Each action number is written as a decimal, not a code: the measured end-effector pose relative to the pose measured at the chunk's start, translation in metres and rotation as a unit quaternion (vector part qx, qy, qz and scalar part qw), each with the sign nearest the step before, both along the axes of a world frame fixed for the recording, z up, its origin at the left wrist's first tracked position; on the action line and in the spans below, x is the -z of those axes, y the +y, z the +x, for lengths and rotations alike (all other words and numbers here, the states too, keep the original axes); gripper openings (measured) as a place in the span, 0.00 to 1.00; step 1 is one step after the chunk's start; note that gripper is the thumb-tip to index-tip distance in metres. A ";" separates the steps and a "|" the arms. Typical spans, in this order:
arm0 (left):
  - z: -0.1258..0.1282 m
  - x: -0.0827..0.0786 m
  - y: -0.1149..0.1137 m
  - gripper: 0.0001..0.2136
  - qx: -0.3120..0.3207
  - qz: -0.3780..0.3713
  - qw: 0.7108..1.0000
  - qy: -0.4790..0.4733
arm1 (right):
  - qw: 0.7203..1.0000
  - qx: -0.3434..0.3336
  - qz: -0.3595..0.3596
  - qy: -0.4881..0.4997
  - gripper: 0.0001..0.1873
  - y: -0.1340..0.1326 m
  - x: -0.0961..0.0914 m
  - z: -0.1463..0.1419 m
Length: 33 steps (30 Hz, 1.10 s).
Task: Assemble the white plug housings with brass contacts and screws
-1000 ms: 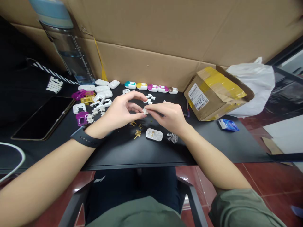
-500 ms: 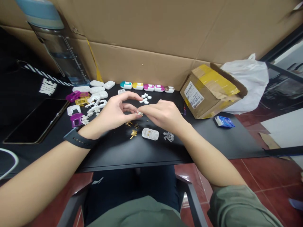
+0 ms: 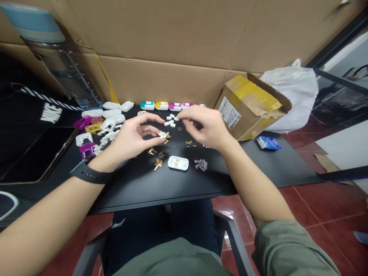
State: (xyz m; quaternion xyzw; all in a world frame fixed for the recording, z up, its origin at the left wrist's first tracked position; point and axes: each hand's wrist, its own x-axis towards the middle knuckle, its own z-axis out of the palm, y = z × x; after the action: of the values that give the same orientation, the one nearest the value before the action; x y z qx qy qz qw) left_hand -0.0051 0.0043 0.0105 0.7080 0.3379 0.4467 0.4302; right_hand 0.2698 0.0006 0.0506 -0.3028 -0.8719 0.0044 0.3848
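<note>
My left hand pinches a small white plastic part with brass on it between thumb and fingertips. My right hand is raised apart from it, fingers spread, with nothing visible in them. Loose white plastic pieces lie just left of its fingers. Small brass pins sit below that hand. Nearer me lie brass terminals, an open white plug housing and clear plastic pieces.
The black table holds a row of white shells with coloured tops and a heap of white and magenta casings. A taped cardboard box, white plastic bag, blue packet and dark tablet surround them.
My right hand has separated from the left and lifted up and to the right. Small brass pins now show on the table beneath it. The left hand keeps its hold on the white part.
</note>
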 end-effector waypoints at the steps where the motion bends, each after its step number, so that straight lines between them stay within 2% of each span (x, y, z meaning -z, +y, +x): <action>1: -0.001 0.000 0.000 0.25 -0.004 0.004 1.000 0.008 | 0.999 0.039 -0.002 0.002 0.15 0.003 -0.005 0.009; 3: -0.002 -0.001 0.000 0.23 -0.006 0.012 1.000 0.024 | 0.993 0.115 -0.023 0.000 0.14 0.010 -0.013 0.030; 5: -0.002 0.000 0.000 0.22 -0.004 0.011 0.999 0.036 | 0.985 0.154 -0.065 -0.038 0.12 0.018 -0.016 0.051; 9: -0.002 0.003 0.002 0.22 -0.010 -0.004 0.999 0.048 | 0.952 0.169 -0.203 -0.153 0.13 0.032 -0.011 0.077; 11: -0.004 0.004 0.004 0.22 -0.012 -0.007 0.999 0.052 | 0.934 0.174 -0.244 -0.197 0.14 0.037 -0.008 0.081; 15: -0.009 0.003 0.008 0.22 -0.027 0.006 0.998 0.052 | 0.919 0.153 -0.266 -0.248 0.12 0.041 -0.005 0.082; 19: -0.013 0.001 0.009 0.22 -0.046 0.025 0.997 0.053 | 0.896 0.112 -0.317 -0.289 0.10 0.041 -0.004 0.080; 23: -0.012 0.003 0.011 0.20 -0.035 0.031 0.997 0.063 | 0.884 0.085 -0.330 -0.320 0.08 0.043 -0.002 0.076; 27: -0.010 0.008 0.012 0.19 -0.017 0.031 0.996 0.078 | 0.874 0.097 -0.343 -0.332 0.08 0.044 0.001 0.072; 33: -0.008 0.011 0.012 0.18 -0.002 0.030 0.995 0.092 | 0.875 0.101 -0.325 -0.344 0.11 0.041 0.002 0.065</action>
State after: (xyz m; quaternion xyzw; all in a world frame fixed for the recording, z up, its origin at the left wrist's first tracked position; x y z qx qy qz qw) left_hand -0.0129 0.0163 -0.0007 0.7578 0.3642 0.3905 0.3749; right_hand 0.3346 0.0411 0.0490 -0.4793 -0.8636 0.1440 -0.0611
